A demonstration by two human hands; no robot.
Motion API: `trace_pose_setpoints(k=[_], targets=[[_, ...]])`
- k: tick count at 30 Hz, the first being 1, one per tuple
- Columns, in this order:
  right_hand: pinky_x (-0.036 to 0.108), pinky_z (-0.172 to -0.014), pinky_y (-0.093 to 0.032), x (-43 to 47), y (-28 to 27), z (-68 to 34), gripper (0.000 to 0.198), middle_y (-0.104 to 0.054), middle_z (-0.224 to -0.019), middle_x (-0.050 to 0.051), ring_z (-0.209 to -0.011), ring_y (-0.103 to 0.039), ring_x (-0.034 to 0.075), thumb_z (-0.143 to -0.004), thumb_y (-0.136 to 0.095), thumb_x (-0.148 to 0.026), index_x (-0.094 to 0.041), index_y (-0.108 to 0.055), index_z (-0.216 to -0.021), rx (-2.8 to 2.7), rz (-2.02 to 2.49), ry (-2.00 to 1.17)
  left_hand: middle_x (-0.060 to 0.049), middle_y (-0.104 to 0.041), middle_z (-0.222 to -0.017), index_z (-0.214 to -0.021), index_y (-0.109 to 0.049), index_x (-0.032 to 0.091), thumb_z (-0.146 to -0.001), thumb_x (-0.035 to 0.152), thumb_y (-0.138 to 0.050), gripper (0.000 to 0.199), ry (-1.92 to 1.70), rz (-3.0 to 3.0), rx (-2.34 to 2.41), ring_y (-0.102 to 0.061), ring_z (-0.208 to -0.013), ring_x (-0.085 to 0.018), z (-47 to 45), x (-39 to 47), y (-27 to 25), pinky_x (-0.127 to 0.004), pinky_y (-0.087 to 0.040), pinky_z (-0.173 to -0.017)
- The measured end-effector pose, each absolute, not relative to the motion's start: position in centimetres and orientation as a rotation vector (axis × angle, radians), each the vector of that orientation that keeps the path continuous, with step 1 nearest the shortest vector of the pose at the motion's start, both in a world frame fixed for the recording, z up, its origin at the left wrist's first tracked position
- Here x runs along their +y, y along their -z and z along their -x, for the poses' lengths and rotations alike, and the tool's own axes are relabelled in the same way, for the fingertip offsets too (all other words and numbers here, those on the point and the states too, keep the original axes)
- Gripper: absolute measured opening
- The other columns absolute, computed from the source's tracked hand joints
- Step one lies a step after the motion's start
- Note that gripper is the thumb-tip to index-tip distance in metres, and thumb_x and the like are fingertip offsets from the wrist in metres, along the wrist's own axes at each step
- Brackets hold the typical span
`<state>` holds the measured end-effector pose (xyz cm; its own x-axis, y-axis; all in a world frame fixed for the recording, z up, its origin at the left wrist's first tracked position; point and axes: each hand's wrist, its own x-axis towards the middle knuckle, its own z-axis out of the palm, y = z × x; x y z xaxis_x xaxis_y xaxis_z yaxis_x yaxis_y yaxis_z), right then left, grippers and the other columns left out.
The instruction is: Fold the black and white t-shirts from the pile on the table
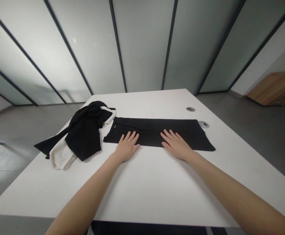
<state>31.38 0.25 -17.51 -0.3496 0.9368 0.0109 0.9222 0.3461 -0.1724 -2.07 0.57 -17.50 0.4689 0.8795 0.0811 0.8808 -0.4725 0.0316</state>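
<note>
1. Black, folded and laid flat: 1 folded garment (151,134), set across the middle of 1 white table (142,192), just to the right of 1 loose heap.
2. In contact with that cloth, 2 bare hands: 1 left hand (127,146) toward its left end, 1 right hand (176,143) right of its middle.
3. On the left: palm down, fingers fanned and stretched forward over the near edge of the cloth, thumb out to the right, grasping nothing.
4. On the right: likewise palm down and flattened, fingers spread forward and to the left, grasping nothing.
5. Laid lengthwise from left to right, roughly parallel to the table's near edge; narrow left end, with 1 small pale mark, toward the heap; slanted right end with near corner jutting outward.
6. In the heap, black fabric (83,138) and white fabric (61,156) tangled together, with 1 black tip past the table's left edge; impossible to tell how many separate pieces.
7. Near the table's right edge, 2 round cable grommets (190,109), with 1 just beside the folded cloth's far right corner.
8. Beyond, 1 frosted glass partition (142,49) with dark bars; far right, 1 wood-grain cabinet (277,88), contents hidden.
</note>
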Motion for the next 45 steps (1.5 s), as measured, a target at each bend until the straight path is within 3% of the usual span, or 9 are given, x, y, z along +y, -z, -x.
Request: trace_pose_setpoints(k=[5, 11, 18, 22, 27, 31, 38, 45], targets=[[0.059, -0.134, -0.02, 0.1, 17.2, -31.6, 0.072, -0.023, -0.18, 0.009, -0.167, -0.019, 0.036, -0.111, -0.025, -0.058, -0.022, -0.035, -0.173, -2.485, 1.773, -0.217, -0.011, -0.033, -0.178, -0.172, -0.035, 0.027, -0.111, 0.055, -0.035, 0.067, 0.173, 2.444, -1.944, -0.028, -0.164, -0.042, 4.5, 2.2, 17.3, -0.067, -0.03, -0.128], [0.059, -0.134, -0.021, 0.3, 17.3, -31.9, 0.072, -0.024, -0.181, 0.008, -0.167, -0.02, 0.036, -0.11, -0.027, -0.061, -0.026, -0.035, -0.173, -2.466, 1.765, -0.224, -0.029, -0.036, -0.172, -0.166, -0.04, 0.004, -0.109, 0.049, -0.037, 0.073, 0.22, 2.153, -2.16, -0.035, -0.161, -0.045, 8.1, 3.9, 18.1, -0.063, -0.036, -0.126], [0.059, -0.134, -0.021, 0.3, 16.7, -31.8, 0.074, -0.023, -0.181, 0.011, -0.167, -0.019, 0.037, -0.11, -0.03, -0.058, -0.02, -0.036, -0.173, -2.486, 1.8, -0.24, -0.037, -0.038, -0.167, -0.16, -0.04, -0.012, -0.107, 0.039, -0.04, 0.073, 0.242, 2.046, -2.215, -0.038, -0.159, -0.046, 9.1, 4.1, 17.9, -0.058, -0.037, -0.126], [0.06, -0.133, -0.022, 0.5, 16.8, -32.0, 0.073, -0.025, -0.18, 0.011, -0.166, -0.02, 0.038, -0.11, -0.03, -0.056, -0.02, -0.036, -0.173, -2.483, 1.789, -0.219, -0.035, -0.038, -0.169, -0.161, -0.042, -0.007, -0.107, 0.041, -0.042, 0.071, 0.394, 1.992, -2.114, -0.029, -0.162, -0.05, 7.7, 3.0, 16.9, -0.068, -0.031, -0.127], [0.065, -0.132, -0.023, -0.3, 17.2, -30.6, 0.067, -0.025, -0.18, 0.011, -0.166, -0.018, 0.042, -0.112, -0.029, -0.054, -0.022, -0.042, -0.171, -2.512, 1.664, -0.156, -0.017, -0.033, -0.177, -0.168, -0.041, 0.013, -0.112, 0.046, -0.035, 0.065, 0.383, 2.549, -1.634, -0.022, -0.167, -0.036, 2.3, 0.5, 16.1, -0.057, -0.029, -0.132], [0.061, -0.133, -0.023, -1.6, 17.4, -28.7, 0.071, -0.029, -0.178, 0.011, -0.166, -0.023, 0.038, -0.112, -0.034, -0.059, -0.023, -0.038, -0.172, -2.704, 1.307, -0.235, -0.012, -0.036, -0.176, -0.171, -0.035, 0.019, -0.113, 0.058, -0.033, 0.071, 0.21, 2.932, -1.166, -0.023, -0.167, -0.029, -1.6, -1.4, 16.9, -0.053, -0.023, -0.135], [0.062, -0.133, -0.024, -0.9, 17.6, -29.4, 0.072, -0.028, -0.179, 0.009, -0.166, -0.022, 0.038, -0.111, -0.029, -0.061, -0.026, -0.035, -0.173, -2.594, 1.499, -0.256, -0.009, -0.034, -0.177, -0.172, -0.034, 0.023, -0.113, 0.059, -0.029, 0.069, 0.185, 2.87, -1.401, -0.025, -0.167, -0.033, -1.5, -1.3, 17.2, -0.059, -0.026, -0.133], [0.061, -0.133, -0.02, 0.9, 17.2, -32.9, 0.077, -0.02, -0.181, 0.012, -0.167, -0.017, 0.039, -0.111, -0.021, -0.06, -0.017, -0.031, -0.174, -2.45, 1.89, -0.23, -0.006, -0.034, -0.178, -0.171, -0.037, 0.025, -0.113, 0.057, -0.032, 0.067, 0.166, 2.804, -1.544, -0.027, -0.166, -0.036, -1.1, -0.8, 17.0, -0.062, -0.028, -0.132]])
